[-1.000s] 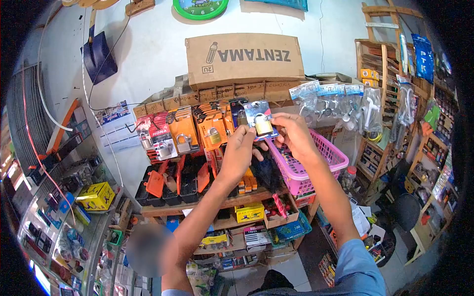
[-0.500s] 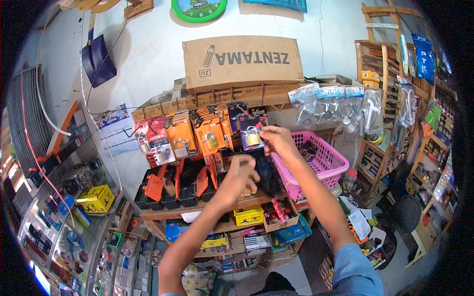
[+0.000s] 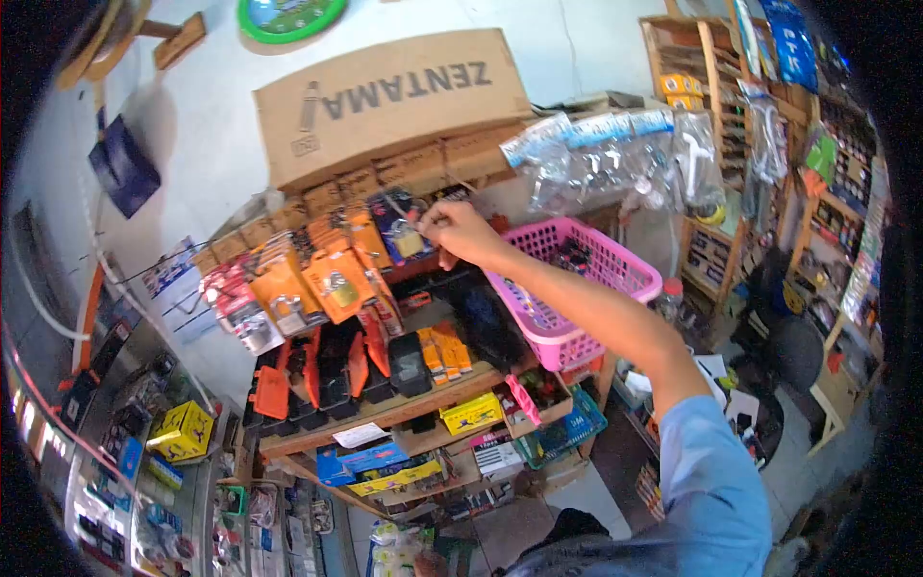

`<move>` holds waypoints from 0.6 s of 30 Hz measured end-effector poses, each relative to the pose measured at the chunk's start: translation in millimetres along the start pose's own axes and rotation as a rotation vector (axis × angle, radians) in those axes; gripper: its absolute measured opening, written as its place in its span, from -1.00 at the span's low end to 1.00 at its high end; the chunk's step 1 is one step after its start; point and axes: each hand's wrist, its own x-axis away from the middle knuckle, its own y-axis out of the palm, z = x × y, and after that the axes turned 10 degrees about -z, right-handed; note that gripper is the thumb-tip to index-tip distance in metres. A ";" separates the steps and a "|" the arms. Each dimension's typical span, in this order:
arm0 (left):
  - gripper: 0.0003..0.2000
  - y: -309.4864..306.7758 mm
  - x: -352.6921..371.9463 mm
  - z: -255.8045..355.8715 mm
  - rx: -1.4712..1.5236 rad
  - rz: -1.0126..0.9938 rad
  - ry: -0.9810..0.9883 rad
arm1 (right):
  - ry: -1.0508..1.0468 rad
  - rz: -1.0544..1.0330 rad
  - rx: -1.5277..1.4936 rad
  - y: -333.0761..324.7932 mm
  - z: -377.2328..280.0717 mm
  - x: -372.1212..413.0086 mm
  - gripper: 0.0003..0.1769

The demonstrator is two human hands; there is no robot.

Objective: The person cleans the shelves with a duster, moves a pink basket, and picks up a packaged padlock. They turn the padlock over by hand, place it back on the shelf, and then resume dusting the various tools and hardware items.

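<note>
My right hand is raised to the row of hanging goods, its fingers closed at the right edge of a padlock in a dark blue blister pack. The pack hangs upright at the right end of the row, its brass lock facing me. Left of it hang orange padlock packs and a red and white padlock pack. My left hand is not visible.
A pink plastic basket stands right of the packs, under my right forearm. Black bins with orange scoops line the wooden shelf below. Bagged taps hang at right; a cardboard box sits above.
My left hand has dropped out of view from in front of the packs. My right hand stays at the blue padlock pack. The view has tilted and shifted right.
</note>
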 end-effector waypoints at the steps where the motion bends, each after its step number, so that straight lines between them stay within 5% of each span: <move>1: -0.37 -18.1 -2.9 -27.7 -0.010 0.004 -0.033 | -0.008 -0.032 0.097 -5.6 -3.4 8.7 -0.72; 5: -0.38 -43.6 -23.0 -114.9 -0.022 0.027 -0.114 | -0.027 -0.157 0.391 -32.6 -30.9 58.6 -0.67; 7: -0.38 -49.7 -42.1 -133.3 -0.035 0.042 -0.129 | -0.223 -0.261 0.709 -56.9 -18.8 76.6 -0.69; 9: -0.39 -55.2 -16.3 -169.5 -0.030 0.097 -0.185 | -0.131 -0.355 0.764 -83.3 -6.8 95.4 -0.66; 11: -0.39 -53.3 7.6 -207.1 -0.009 0.161 -0.224 | -0.005 -0.562 0.956 -115.2 25.1 99.3 -0.60; 15: -0.40 -37.9 44.8 -264.8 0.027 0.280 -0.289 | 0.652 -0.768 1.058 -172.4 54.5 86.1 -0.49; 18: -0.41 -18.0 62.4 -297.0 0.051 0.352 -0.333 | 0.817 -0.856 1.155 -213.1 132.1 52.5 -0.46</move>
